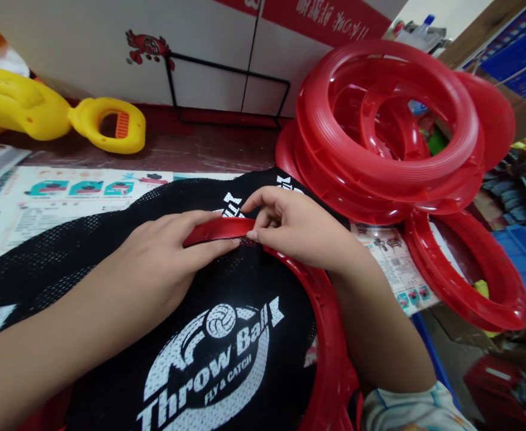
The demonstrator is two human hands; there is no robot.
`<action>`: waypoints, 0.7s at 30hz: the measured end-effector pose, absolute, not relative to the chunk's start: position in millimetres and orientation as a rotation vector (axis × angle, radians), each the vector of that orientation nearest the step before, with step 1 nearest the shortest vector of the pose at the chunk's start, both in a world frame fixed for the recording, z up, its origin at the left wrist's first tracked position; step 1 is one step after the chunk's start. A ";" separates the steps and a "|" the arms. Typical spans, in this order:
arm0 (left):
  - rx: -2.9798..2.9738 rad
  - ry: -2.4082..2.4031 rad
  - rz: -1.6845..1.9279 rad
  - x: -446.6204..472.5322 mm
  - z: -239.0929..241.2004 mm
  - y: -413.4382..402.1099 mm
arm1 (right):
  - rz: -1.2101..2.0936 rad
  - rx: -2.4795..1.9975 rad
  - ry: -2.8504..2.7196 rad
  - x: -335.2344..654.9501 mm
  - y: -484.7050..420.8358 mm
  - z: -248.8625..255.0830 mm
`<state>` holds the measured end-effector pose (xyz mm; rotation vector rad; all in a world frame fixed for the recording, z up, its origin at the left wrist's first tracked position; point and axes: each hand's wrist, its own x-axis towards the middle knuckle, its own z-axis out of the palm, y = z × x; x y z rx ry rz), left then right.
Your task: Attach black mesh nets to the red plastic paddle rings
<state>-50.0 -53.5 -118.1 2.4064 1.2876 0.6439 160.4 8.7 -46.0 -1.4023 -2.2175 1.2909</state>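
Observation:
A black mesh fabric (281,335) printed "Throw Ball Fly & Catch" lies over a red plastic ring (323,317) in front of me. My left hand (168,251) grips the far edge of the ring, thumb on the fabric and fingers over the rim. Close to its right, my right hand (290,227) pinches the fabric edge at the rim with thumb and curled fingers. The two thumb tips nearly meet there. More black mesh spreads out beyond and left of the ring.
Several red rings (393,179) are piled at the back right, with another red ring (469,305) leaning below them. A yellow plastic toy (105,126) lies at the back left. A black wire stand (227,66) is before a white carton (209,30). Printed cardboard (65,209) covers the table.

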 end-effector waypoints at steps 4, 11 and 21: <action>2.429 1.270 0.702 -50.4 -121.7 -52.9 | 1.251 -1.407 -2.199 156.8 7.4 -46.1; 2.429 1.311 0.660 -50.3 -120.2 -54.3 | 1.177 -1.389 -2.174 153.7 6.8 -52.6; 2.495 1.333 0.628 -50.1 -121.0 -55.2 | 1.233 -1.349 -2.237 159.9 9.1 -47.1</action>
